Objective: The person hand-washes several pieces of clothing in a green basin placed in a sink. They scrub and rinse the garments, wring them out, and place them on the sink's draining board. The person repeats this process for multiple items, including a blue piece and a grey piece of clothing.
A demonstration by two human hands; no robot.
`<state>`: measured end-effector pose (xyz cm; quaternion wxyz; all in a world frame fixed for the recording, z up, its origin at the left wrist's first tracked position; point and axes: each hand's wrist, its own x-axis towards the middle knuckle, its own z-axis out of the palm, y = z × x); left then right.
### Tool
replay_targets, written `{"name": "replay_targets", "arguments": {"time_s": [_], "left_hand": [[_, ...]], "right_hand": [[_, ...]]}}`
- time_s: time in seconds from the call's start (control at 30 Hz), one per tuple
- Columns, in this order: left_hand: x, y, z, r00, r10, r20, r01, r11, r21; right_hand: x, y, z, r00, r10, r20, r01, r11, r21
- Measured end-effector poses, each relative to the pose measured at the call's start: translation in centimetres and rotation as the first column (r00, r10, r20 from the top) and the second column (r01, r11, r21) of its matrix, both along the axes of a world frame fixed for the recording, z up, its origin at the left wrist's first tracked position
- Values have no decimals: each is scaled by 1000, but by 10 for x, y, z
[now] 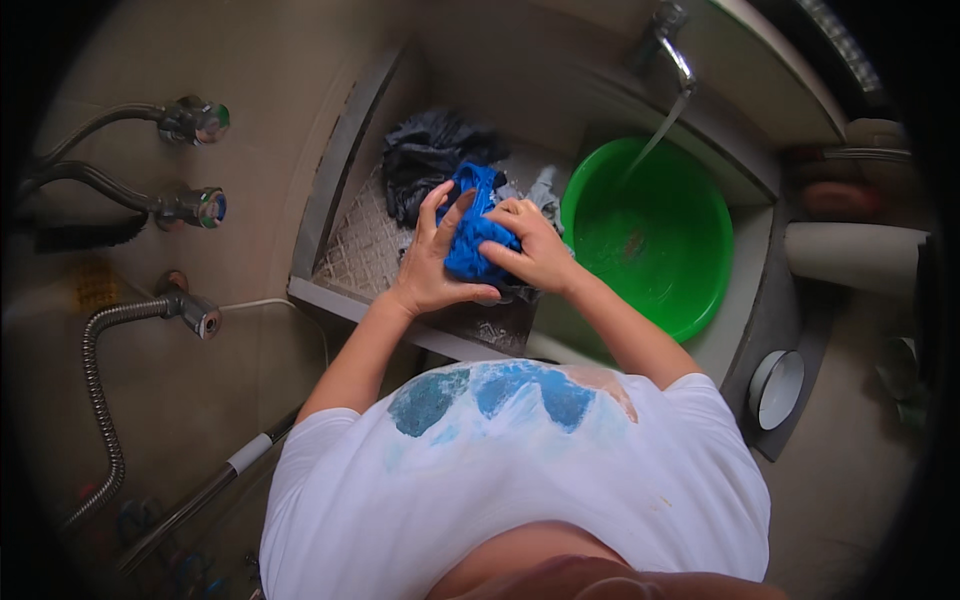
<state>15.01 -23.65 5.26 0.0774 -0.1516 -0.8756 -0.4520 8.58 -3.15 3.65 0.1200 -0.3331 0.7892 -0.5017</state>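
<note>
Bunched blue cloth (474,244) is between my two hands over the washing area of a sink. My left hand (431,262) has its fingers spread along the cloth's left side, with the thumb below it. From the right, my right hand (531,244) grips the cloth between thumb and fingers. Dark wet cloth (420,154) lies behind on the ridged washboard surface (364,232). Pale grey cloth (545,191) lies beside a green plastic basin (720,232), partly behind my right hand. Water runs from a metal faucet (679,64) into the basin.
The sink's raised rim (330,165) borders the washboard on the left. Valves (191,206) and a flexible metal hose (94,375) are on the left wall. A white bowl (778,390) stands on the ledge at right, below a white cylindrical object (851,251).
</note>
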Motion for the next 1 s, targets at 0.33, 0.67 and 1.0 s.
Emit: {"name": "replay_targets", "arguments": {"time_s": [0.33,0.67,1.0], "left_hand": [[-18,13,-19,988,31,154,20,948,-319],[-48,7,-61,940,102,325,-83,994,-73],[-52,11,-73,896,271,350,-268,962,-59]], "right_hand": [[20,-14,-19,963,-193,-189,209,976,68],[-36,-29,-42,986,-158,48,151,981,118],[-75,-39,-75,864,-442,243,459,888,-15]]}}
